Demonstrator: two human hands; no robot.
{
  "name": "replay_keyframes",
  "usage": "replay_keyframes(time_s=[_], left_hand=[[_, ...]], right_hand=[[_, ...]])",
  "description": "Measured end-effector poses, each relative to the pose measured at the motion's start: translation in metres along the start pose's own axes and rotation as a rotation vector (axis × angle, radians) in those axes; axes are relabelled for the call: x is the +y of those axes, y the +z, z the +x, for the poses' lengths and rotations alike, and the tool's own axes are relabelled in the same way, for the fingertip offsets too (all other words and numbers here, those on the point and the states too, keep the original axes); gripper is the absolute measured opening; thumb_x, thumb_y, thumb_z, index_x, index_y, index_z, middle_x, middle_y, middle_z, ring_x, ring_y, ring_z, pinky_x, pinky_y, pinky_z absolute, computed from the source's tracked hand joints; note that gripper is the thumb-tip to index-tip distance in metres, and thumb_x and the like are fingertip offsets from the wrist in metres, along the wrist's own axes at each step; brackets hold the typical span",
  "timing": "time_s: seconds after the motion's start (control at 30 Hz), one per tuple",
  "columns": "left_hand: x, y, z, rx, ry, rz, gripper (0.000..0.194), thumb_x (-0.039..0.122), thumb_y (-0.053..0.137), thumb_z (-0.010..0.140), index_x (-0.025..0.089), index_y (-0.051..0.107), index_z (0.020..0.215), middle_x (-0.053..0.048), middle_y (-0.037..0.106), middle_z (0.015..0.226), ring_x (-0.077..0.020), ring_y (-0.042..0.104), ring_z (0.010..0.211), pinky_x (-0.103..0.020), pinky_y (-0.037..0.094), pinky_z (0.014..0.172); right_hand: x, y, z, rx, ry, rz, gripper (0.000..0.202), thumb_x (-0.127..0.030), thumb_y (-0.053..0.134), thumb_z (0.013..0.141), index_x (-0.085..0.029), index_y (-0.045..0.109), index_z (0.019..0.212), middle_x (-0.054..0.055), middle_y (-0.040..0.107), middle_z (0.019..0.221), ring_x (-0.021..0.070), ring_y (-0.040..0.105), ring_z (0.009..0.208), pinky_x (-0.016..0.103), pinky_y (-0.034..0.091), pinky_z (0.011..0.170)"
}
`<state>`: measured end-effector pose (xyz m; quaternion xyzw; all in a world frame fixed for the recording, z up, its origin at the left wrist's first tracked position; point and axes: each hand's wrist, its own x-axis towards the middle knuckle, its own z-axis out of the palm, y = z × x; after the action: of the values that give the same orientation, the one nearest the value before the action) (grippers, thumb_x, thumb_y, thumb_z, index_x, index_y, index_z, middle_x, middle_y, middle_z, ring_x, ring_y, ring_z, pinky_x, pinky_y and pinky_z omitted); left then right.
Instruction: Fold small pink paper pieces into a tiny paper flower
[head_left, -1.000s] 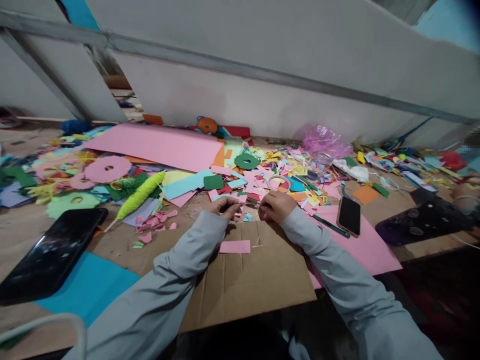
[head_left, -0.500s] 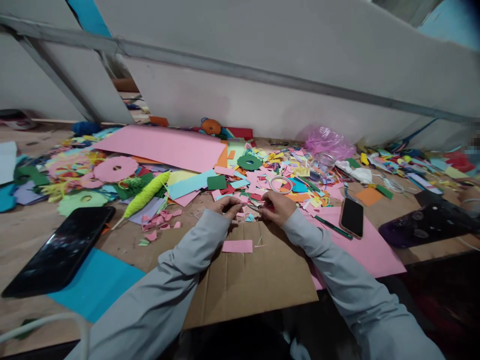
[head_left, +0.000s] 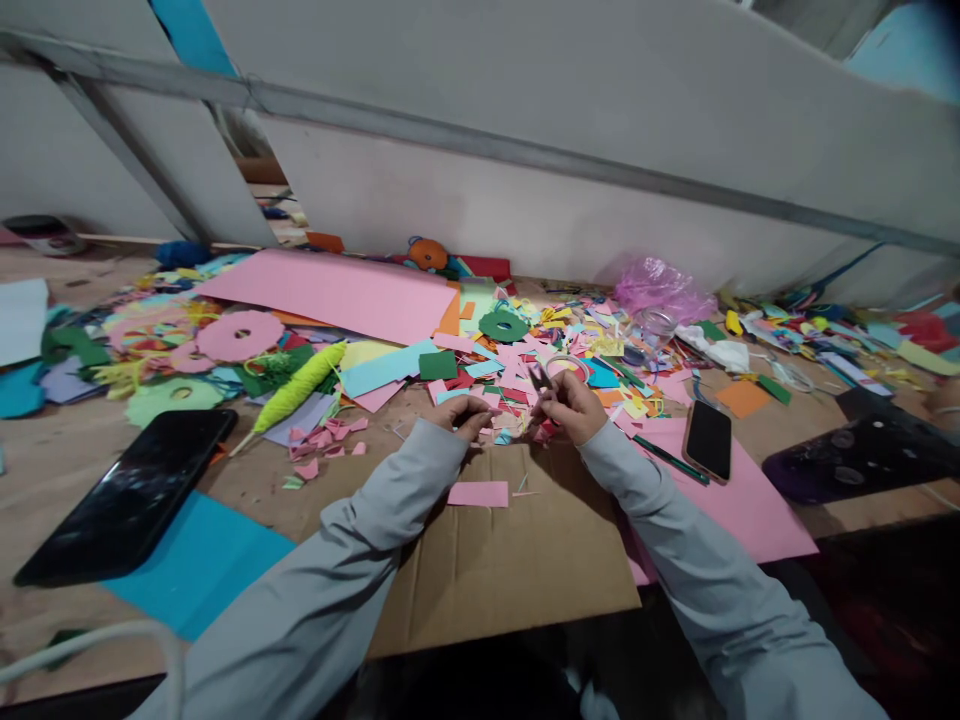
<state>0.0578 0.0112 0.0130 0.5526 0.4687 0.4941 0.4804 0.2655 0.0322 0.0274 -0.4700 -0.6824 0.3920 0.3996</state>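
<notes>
My right hand (head_left: 574, 408) is closed round small metal scissors (head_left: 538, 378), their dark blades pointing up and away. Opposite it, my left hand (head_left: 461, 415) pinches what looks like a small piece of pink paper at the fingertips; its shape is mostly hidden. Both hands are over the far edge of a brown cardboard sheet (head_left: 517, 570), a short gap between them. On the cardboard lie a pink paper rectangle (head_left: 478, 494) and a few thin slivers. Small pink paper scraps (head_left: 322, 440) are heaped left of my left hand.
Coloured paper scraps cover the table's back. To the left are a large black phone (head_left: 127, 500), blue paper (head_left: 206, 565) and a yellow-green yarn spindle (head_left: 300, 390). A smaller phone (head_left: 708, 440) and a pen (head_left: 671, 458) rest on pink paper (head_left: 757, 500) at right.
My right hand has lifted slightly and turned the scissors from lying level between my hands to pointing upward, away from my left hand. My left hand stays almost in place, still pinching.
</notes>
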Motion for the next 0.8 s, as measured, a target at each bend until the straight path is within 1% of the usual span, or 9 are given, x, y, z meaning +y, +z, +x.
replay_keyframes(time_s=[0.07,0.13,0.2,0.3,0.37,0.43,0.53,0.63,0.8], left_hand=[[0.001,0.0,-0.001,-0.008,0.019,0.015,0.027,0.042,0.065,0.07,0.016,0.065,0.078,0.0,0.062,0.066,-0.0087,0.05,0.05,-0.022,0.047,0.047],[0.002,0.0,-0.001,-0.005,0.042,0.035,0.027,0.042,0.064,0.071,0.016,0.066,0.078,-0.001,0.062,0.066,-0.0091,0.051,0.052,-0.022,0.046,0.048],[0.001,0.0,0.0,-0.003,0.073,0.062,0.024,0.039,0.063,0.072,0.017,0.067,0.078,-0.001,0.062,0.066,-0.0096,0.052,0.053,-0.021,0.046,0.049],[0.0,-0.001,0.001,-0.016,0.113,0.092,0.019,0.035,0.063,0.073,0.017,0.067,0.077,-0.001,0.061,0.065,-0.0097,0.051,0.053,-0.022,0.045,0.05],[-0.001,-0.001,0.002,-0.022,0.126,0.1,0.017,0.033,0.062,0.073,0.017,0.067,0.077,-0.001,0.062,0.066,-0.0094,0.051,0.053,-0.022,0.045,0.051],[-0.001,-0.001,0.003,-0.022,0.137,0.106,0.016,0.032,0.061,0.073,0.017,0.067,0.076,-0.001,0.061,0.066,-0.0091,0.051,0.052,-0.021,0.044,0.051],[-0.002,-0.002,0.003,-0.027,0.163,0.126,0.017,0.033,0.061,0.073,0.017,0.067,0.076,-0.001,0.062,0.067,-0.009,0.051,0.053,-0.021,0.044,0.052],[-0.004,-0.003,0.003,-0.039,0.159,0.132,0.017,0.033,0.061,0.074,0.018,0.067,0.078,-0.001,0.062,0.068,-0.0094,0.052,0.054,-0.022,0.045,0.052],[-0.006,-0.004,0.004,-0.069,0.153,0.138,0.018,0.032,0.06,0.075,0.017,0.067,0.08,0.0,0.061,0.067,-0.0094,0.054,0.053,-0.023,0.046,0.053]], right_hand=[[-0.005,0.003,-0.001,-0.032,0.052,0.207,0.018,-0.028,0.05,0.073,-0.023,0.034,0.079,-0.006,0.053,0.064,0.0119,0.051,0.049,0.026,0.044,0.049],[-0.01,0.005,-0.003,-0.017,0.046,0.237,0.02,-0.025,0.051,0.071,-0.023,0.034,0.081,-0.007,0.048,0.064,0.0091,0.043,0.044,0.023,0.04,0.044],[-0.014,0.006,-0.005,-0.012,-0.015,0.182,0.024,-0.023,0.05,0.07,-0.023,0.04,0.091,-0.007,0.044,0.065,0.0091,0.042,0.047,0.023,0.038,0.046],[-0.017,0.005,-0.008,-0.091,-0.091,0.046,0.033,-0.022,0.046,0.074,-0.022,0.043,0.106,-0.003,0.05,0.07,0.0117,0.048,0.058,0.024,0.04,0.054],[-0.018,0.002,-0.009,-0.145,-0.125,-0.04,0.028,-0.021,0.044,0.078,-0.021,0.046,0.106,-0.001,0.057,0.077,0.0127,0.05,0.064,0.025,0.041,0.06],[-0.02,0.0,-0.01,-0.159,-0.167,-0.123,0.024,-0.023,0.045,0.081,-0.02,0.05,0.104,0.001,0.059,0.081,0.0136,0.052,0.069,0.027,0.041,0.064],[-0.023,-0.004,-0.011,-0.131,-0.202,-0.252,0.026,-0.034,0.052,0.082,-0.019,0.054,0.103,0.001,0.058,0.08,0.0142,0.051,0.069,0.026,0.039,0.064],[-0.026,-0.005,-0.012,-0.134,-0.24,-0.331,0.032,-0.044,0.054,0.083,-0.019,0.06,0.102,0.002,0.061,0.08,0.0143,0.052,0.068,0.025,0.039,0.062],[-0.021,-0.003,-0.012,-0.109,-0.374,-0.389,0.03,-0.043,0.056,0.085,-0.019,0.066,0.1,0.006,0.068,0.085,0.0153,0.06,0.07,0.025,0.044,0.064]])
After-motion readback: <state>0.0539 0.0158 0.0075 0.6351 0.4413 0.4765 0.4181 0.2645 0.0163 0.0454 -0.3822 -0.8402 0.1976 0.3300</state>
